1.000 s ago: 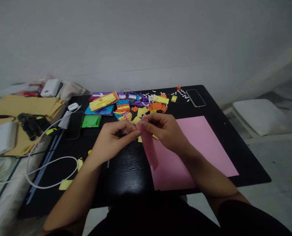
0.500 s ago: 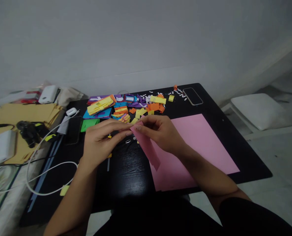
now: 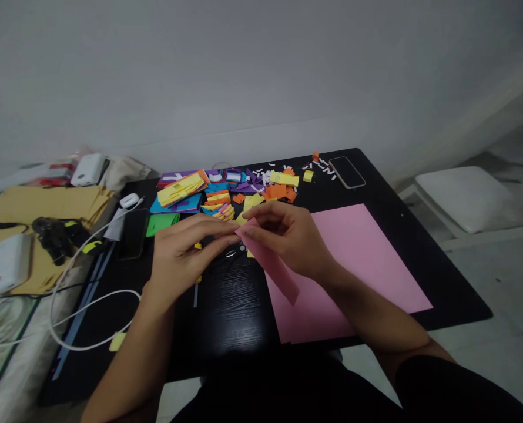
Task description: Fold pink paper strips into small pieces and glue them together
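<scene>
A narrow pink paper strip (image 3: 274, 267) slants down from between my two hands, its lower end hanging over a large pink sheet (image 3: 362, 261). My right hand (image 3: 294, 238) pinches the strip near its upper end between thumb and fingers. At the strip's upper tip, the thumb and fingers of my left hand (image 3: 184, 249) are closed on its corner. The large sheet lies flat on the black table (image 3: 226, 317), partly under my right forearm. Small objects beneath the left hand, including a pair of dark-handled scissors or similar, are mostly hidden.
Behind my hands lie bundles of yellow strips (image 3: 182, 189), green paper (image 3: 162, 223), orange scraps (image 3: 279, 192) and white snippets. One phone (image 3: 347, 172) lies back right, another (image 3: 133, 232) left. A white cable (image 3: 63, 338) loops at left near brown envelopes (image 3: 50, 202). A white stool (image 3: 462, 197) stands right.
The strip's lower end has swung slightly to the right. Both hands keep hold near its upper tip, and the whole view has shifted a little.
</scene>
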